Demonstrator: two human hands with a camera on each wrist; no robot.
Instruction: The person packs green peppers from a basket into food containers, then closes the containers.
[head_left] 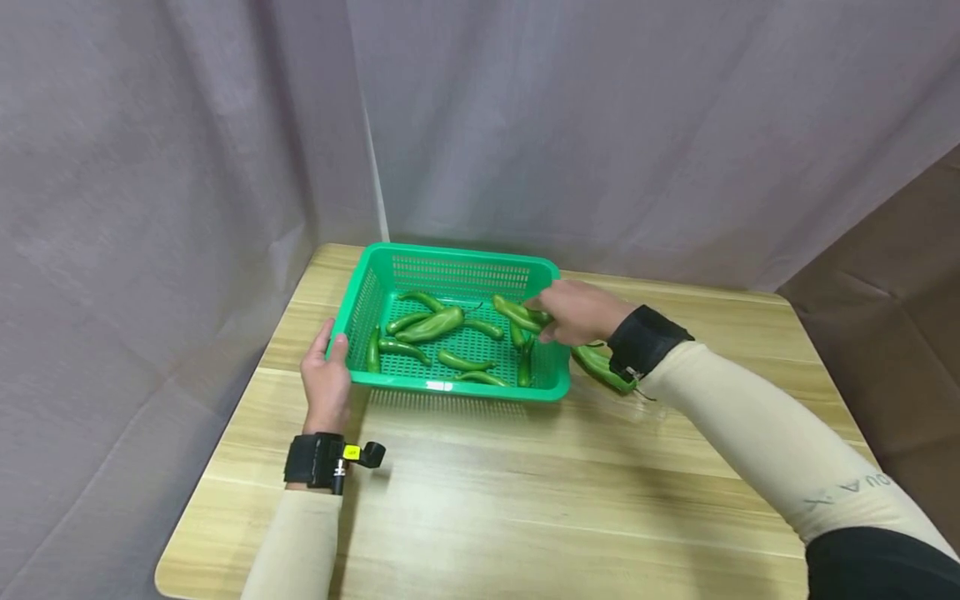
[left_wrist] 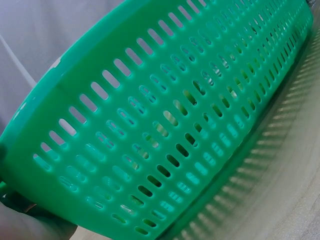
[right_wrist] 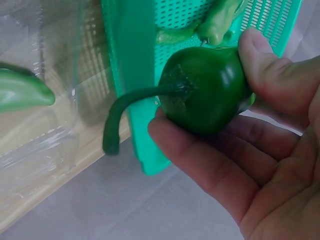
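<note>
A green plastic basket (head_left: 457, 387) stands on the table with several green peppers inside, among them a thick one (head_left: 431, 326) near the middle and thin curved ones. My left hand (head_left: 327, 385) holds the basket's left rim at the front corner, thumb on top. My right hand (head_left: 581, 312) is over the basket's right end. Between thumb and fingers it grips a large green pepper (right_wrist: 207, 92), whose curved stem (right_wrist: 117, 115) points toward the camera in the right wrist view. In the left wrist view the slotted basket wall (left_wrist: 70, 120) fills most of the frame.
Right of the basket, another green pepper (head_left: 602, 367) lies in a clear plastic container (right_wrist: 55, 150), partly behind my right wrist in the head view. The wooden table (head_left: 525, 500) ends near grey curtains (head_left: 637, 150) at the back and left.
</note>
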